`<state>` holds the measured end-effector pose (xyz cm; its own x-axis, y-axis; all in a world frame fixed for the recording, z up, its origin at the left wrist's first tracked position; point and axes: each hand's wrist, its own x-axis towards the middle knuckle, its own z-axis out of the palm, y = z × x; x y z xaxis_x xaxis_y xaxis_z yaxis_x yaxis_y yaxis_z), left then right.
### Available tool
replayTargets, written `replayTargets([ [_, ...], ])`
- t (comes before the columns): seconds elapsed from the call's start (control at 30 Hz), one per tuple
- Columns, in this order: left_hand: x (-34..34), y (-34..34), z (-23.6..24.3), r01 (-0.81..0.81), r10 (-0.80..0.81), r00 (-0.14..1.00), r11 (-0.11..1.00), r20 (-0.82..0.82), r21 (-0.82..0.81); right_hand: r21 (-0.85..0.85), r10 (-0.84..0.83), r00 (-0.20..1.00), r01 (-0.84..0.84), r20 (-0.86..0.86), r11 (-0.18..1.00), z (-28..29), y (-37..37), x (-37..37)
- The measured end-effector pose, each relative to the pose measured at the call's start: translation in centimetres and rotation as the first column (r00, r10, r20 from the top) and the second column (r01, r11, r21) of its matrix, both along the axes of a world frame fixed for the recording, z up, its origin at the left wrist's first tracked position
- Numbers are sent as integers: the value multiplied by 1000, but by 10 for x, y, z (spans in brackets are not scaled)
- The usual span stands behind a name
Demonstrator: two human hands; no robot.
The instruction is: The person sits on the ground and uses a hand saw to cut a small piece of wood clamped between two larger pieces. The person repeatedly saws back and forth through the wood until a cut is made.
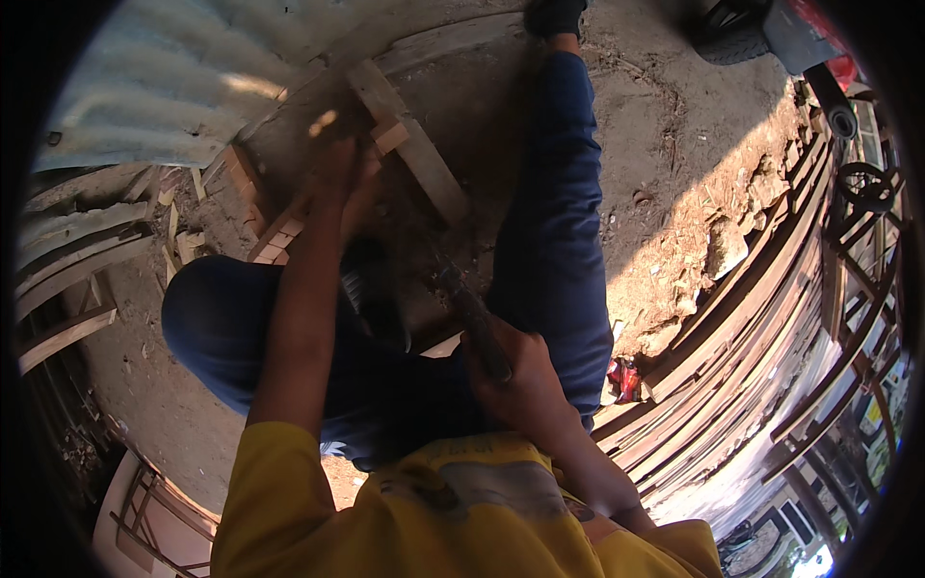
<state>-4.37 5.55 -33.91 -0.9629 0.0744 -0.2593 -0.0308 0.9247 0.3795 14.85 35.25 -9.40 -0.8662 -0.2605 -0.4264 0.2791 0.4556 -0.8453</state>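
Note:
My right hand (pixel 515 371) is wrapped round the dark handle of a long tool (pixel 453 289), held over my lap, its far end too dim to make out. My left hand (pixel 342 169) reaches forward between my legs and is blurred; whether it grips anything I cannot tell. Just beyond it a small wooden block (pixel 390 135) rests on a pale wooden board (pixel 424 169) lying on the ground. Short cut wooden pieces (pixel 275 236) lie in rows to the left of my left forearm.
Corrugated metal sheet (pixel 173 67) stands at upper left, with loose boards (pixel 77 332) below. Long planks (pixel 723 352) are stacked along the right, beside broken concrete. A red-and-black object (pixel 626 380) lies by my right leg. A wheeled machine (pixel 790 39) is at upper right.

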Motion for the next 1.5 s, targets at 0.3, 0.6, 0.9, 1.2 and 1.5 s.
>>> replayTargets([
  [0.3, 5, 2, 3, 16, -25, 998, 987, -56, -157, -2, -56, 989, 57, 137, 998, 48, 15, 9],
  [0.6, 11, 8, -1, -39, 26, 996, 986, -80, -162, 34, -133, 972, 129, 195, 991, 54, 21, 26],
  [0.9, -6, 3, -45, -32, 25, 997, 994, -68, -103, 43, -160, 979, 155, 125, 987, 50, 20, 29],
  [1.2, 13, 6, 7, -12, 0, 996, 992, -87, -126, 23, -142, 977, 140, 160, 990, 38, 8, 28],
  [1.5, 16, 10, 14, -46, 38, 998, 988, -55, -148, 22, -91, 993, 90, 75, 996, 15, 14, 16],
])
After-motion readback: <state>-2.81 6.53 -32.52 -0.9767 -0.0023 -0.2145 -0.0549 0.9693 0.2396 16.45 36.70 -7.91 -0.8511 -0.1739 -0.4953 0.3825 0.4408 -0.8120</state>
